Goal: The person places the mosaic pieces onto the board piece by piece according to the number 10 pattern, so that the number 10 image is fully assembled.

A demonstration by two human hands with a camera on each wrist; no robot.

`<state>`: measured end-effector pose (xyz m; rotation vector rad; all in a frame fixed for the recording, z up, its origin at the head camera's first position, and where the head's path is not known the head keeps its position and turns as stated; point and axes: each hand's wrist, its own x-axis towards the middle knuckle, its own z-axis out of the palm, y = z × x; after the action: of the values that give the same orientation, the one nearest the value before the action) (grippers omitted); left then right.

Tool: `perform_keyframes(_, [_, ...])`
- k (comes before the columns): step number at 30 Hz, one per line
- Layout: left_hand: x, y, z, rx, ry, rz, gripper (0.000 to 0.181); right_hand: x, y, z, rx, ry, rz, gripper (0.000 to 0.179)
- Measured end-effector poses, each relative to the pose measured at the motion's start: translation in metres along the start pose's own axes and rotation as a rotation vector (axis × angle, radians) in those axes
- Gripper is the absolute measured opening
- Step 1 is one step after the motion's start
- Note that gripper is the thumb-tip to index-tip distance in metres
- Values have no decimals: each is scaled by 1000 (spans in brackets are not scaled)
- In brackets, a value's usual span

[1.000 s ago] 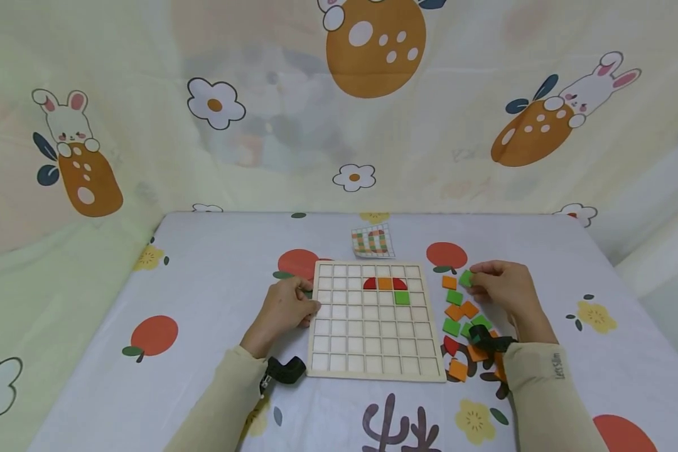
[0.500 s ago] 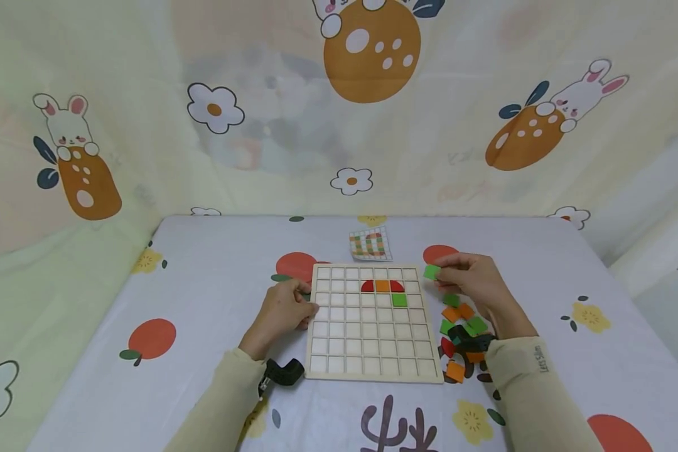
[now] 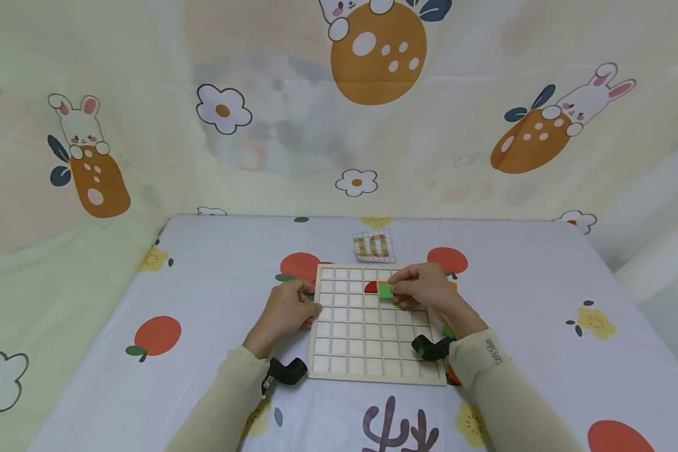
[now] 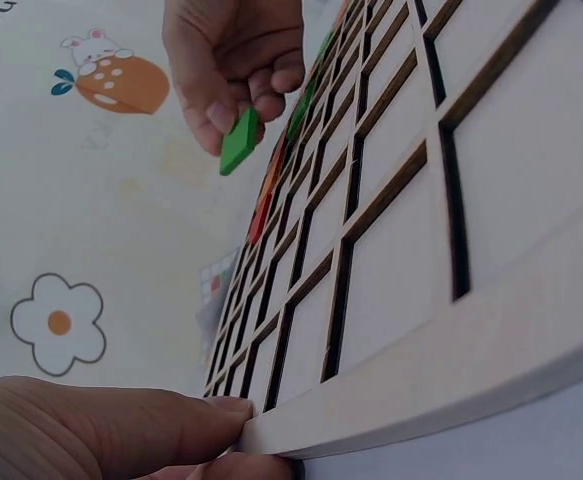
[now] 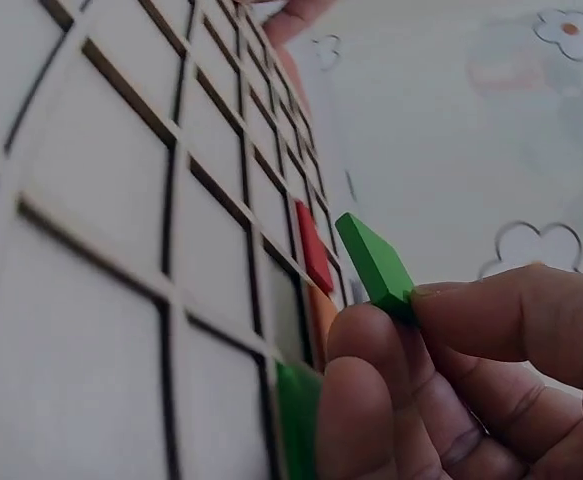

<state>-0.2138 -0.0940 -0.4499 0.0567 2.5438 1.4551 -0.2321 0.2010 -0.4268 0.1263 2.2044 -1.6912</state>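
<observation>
A wooden grid board [image 3: 350, 370] lies on the table in the head view. My left hand [image 3: 285, 307] pinches its left edge, thumb [image 4: 146, 425] against the frame in the left wrist view. Over the board's upper part, my right hand [image 3: 429, 292] holds a green square tile [image 3: 386, 291] between thumb and fingertips. This tile [image 5: 376, 262] is tilted and raised above the grid in the right wrist view. Set in the cells below are a red curved piece [image 5: 312, 245], an orange piece [image 5: 323, 320] and another green tile [image 5: 298, 415], partly hidden by the fingers.
A small card [image 3: 375, 246] printed with a coloured grid lies behind the board. Loose tiles lie along the board's right side, mostly hidden by the right arm; a green one [image 3: 448, 330] and an orange one [image 3: 454, 376] peek out. A patterned curtain [image 3: 282, 150] hangs behind the table.
My right hand has picked the green tile from the loose pile and carried it left, over the board's upper cells. The left hand stays at the board's left edge.
</observation>
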Motion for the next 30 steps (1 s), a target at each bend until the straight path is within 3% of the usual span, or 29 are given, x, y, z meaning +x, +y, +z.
perform_keyframes(5, [0,1,2,6,-1,6,29,2,1,10,-21,-34,-11,19])
perform_keyframes(30, [0,0,2,28,15,31,29,4,-7,30,-181,-1,-21,11])
